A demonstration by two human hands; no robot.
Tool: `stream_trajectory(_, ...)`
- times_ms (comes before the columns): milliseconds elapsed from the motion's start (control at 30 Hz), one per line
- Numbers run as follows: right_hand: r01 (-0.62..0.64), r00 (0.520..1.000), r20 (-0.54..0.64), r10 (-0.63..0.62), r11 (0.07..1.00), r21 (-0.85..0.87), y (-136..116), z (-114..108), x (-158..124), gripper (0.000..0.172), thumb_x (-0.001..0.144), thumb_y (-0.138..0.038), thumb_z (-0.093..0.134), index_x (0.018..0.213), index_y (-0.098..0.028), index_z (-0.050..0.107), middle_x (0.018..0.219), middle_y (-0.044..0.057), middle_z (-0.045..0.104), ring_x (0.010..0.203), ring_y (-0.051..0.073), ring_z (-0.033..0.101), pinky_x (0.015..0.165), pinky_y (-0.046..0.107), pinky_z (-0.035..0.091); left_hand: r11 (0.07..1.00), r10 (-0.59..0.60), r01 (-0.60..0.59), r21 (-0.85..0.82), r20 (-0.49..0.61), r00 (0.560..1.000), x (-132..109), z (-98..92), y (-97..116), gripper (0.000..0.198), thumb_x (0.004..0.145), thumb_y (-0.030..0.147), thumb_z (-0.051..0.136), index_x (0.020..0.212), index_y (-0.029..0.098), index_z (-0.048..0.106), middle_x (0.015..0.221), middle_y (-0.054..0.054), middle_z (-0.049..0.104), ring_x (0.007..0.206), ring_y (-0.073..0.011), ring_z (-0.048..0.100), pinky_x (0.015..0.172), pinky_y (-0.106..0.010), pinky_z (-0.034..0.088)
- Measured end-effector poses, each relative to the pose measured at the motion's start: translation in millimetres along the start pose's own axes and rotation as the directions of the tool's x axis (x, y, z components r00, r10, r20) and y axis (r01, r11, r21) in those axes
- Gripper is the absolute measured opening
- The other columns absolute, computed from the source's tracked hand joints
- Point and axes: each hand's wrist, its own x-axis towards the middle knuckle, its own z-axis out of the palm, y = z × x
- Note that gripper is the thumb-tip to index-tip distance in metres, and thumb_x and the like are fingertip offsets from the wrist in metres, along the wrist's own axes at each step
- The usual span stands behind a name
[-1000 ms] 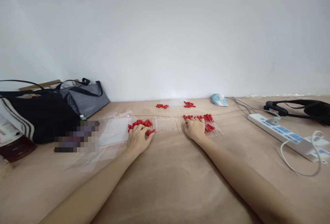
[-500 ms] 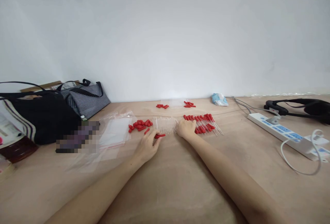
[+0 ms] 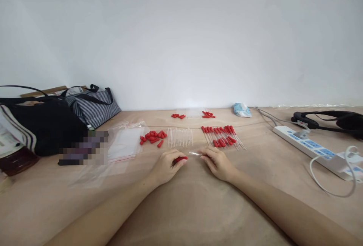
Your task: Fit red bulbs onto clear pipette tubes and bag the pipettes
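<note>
My left hand is closed around a red rubber dropper bulb, its narrow end pointing right. Facing it, my right hand pinches a thin clear dropper tube whose free end points left, a small gap apart from the bulb. Beyond my left hand lies a pile of loose red bulbs. A row of clear tubes lies side by side just past the gap between my hands. Past my right hand are several droppers with red bulbs fitted, laid in two rows.
Clear zip bags lie at left, near a striped bag and a black bag. Farther back are more red bulbs and a blue mask. A power strip with cables and a black headset occupy the right.
My right hand has lifted a tube from the row and drawn it nearer. My left hand has moved right and nearer with the red bulb, so the two hands now face each other.
</note>
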Motion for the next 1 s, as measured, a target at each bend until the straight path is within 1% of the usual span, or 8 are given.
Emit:
stream_trajectory(67, 0.026, 1.000, 0.009, -0.026, 1.000, 0.010, -3.6, -1.0, -1.3, 0.021, 0.085, -0.019, 0.038, 0.097, -0.017, 0.055, 0.079, 0.005, 0.059, 0.074, 0.015, 0.053, 0.067, 0.028, 0.039, 1.000, -0.005, 0.005, -0.003, -0.009, 1.000, -0.4, 0.0, 0.2, 0.016, 0.083, 0.025, 0.048, 0.082, 0.016, 0.061, 0.074, -0.001, 0.061, 0.066, -0.0121, 0.053, 0.061, -0.023, 0.041)
stream_trajectory(200, 0.035, 0.999, 0.029, -0.035, 0.999, -0.007, -6.7, 0.0, 3.0, 0.020, 0.085, -0.019, 0.039, 0.094, -0.019, 0.058, 0.077, 0.004, 0.059, 0.071, 0.014, 0.053, 0.066, 0.028, 0.036, 1.000, 0.008, -0.008, 0.018, -0.019, 1.000, -1.7, -0.6, -0.2, 0.018, 0.084, 0.027, 0.046, 0.085, 0.017, 0.060, 0.073, -0.001, 0.061, 0.066, -0.0124, 0.053, 0.063, -0.024, 0.041)
stream_trajectory(333, 0.050, 0.997, 0.051, -0.049, 0.998, -0.033, -4.4, 1.8, 2.4, 0.020, 0.085, -0.020, 0.041, 0.096, -0.019, 0.058, 0.077, 0.003, 0.060, 0.068, 0.013, 0.052, 0.067, 0.029, 0.034, 0.998, 0.043, -0.040, 0.043, -0.052, 0.998, -1.6, 0.0, -1.3, 0.018, 0.084, 0.027, 0.046, 0.084, 0.017, 0.060, 0.071, -0.001, 0.060, 0.065, -0.0128, 0.053, 0.064, -0.024, 0.041)
stream_trajectory(467, 0.093, 0.994, 0.057, -0.091, 0.995, -0.020, -3.6, 3.5, 0.2, 0.022, 0.085, -0.021, 0.042, 0.099, -0.018, 0.058, 0.075, 0.003, 0.061, 0.066, 0.012, 0.051, 0.069, 0.029, 0.032, 0.998, 0.053, -0.051, 0.019, -0.083, 0.995, -1.3, 2.1, -2.6, 0.016, 0.084, 0.025, 0.046, 0.085, 0.017, 0.060, 0.073, -0.001, 0.061, 0.067, -0.0127, 0.054, 0.065, -0.025, 0.042)
stream_trajectory(600, 0.089, 0.994, 0.058, -0.088, 0.996, -0.027, -4.0, 3.5, 0.3, 0.021, 0.084, -0.022, 0.045, 0.098, -0.019, 0.060, 0.076, 0.003, 0.062, 0.067, 0.012, 0.051, 0.069, 0.029, 0.029, 0.997, 0.082, -0.081, 0.011, -0.075, 0.994, -2.4, 3.2, -4.3, 0.016, 0.084, 0.024, 0.046, 0.084, 0.016, 0.060, 0.071, -0.001, 0.060, 0.066, -0.0125, 0.054, 0.064, -0.024, 0.042)
stream_trajectory(700, 0.079, 0.994, 0.082, -0.076, 0.996, -0.038, -3.4, 1.1, 0.9, 0.020, 0.084, -0.025, 0.046, 0.097, -0.020, 0.061, 0.075, 0.002, 0.062, 0.064, 0.011, 0.051, 0.070, 0.030, 0.026, 0.992, 0.125, -0.125, 0.010, -0.070, 0.990, -3.5, 3.2, -4.6, 0.015, 0.085, 0.023, 0.045, 0.083, 0.016, 0.059, 0.074, -0.002, 0.061, 0.068, -0.0125, 0.055, 0.066, -0.024, 0.041)
stream_trajectory(867, 0.112, 0.983, 0.154, -0.095, 0.988, -0.109, -4.5, -3.3, 2.2, 0.021, 0.085, -0.023, 0.044, 0.095, -0.023, 0.062, 0.076, 0.001, 0.063, 0.064, 0.011, 0.049, 0.070, 0.031, 0.022, 0.970, 0.217, -0.216, 0.109, 0.004, 0.976, -4.0, 3.1, -4.3, 0.015, 0.084, 0.022, 0.045, 0.080, 0.018, 0.058, 0.074, -0.001, 0.063, 0.068, -0.0131, 0.054, 0.071, -0.029, 0.038)
stream_trajectory(1000, 0.156, 0.982, 0.134, -0.132, 0.969, -0.191, -7.9, -2.2, 2.7, 0.022, 0.085, -0.021, 0.041, 0.092, -0.021, 0.062, 0.072, 0.001, 0.062, 0.060, 0.010, 0.046, 0.068, 0.031, 0.020, 0.952, 0.269, -0.268, 0.148, 0.013, 0.963, -3.3, 4.7, -5.7, 0.015, 0.084, 0.022, 0.044, 0.078, 0.017, 0.057, 0.073, -0.002, 0.063, 0.065, -0.0129, 0.053, 0.073, -0.031, 0.037)
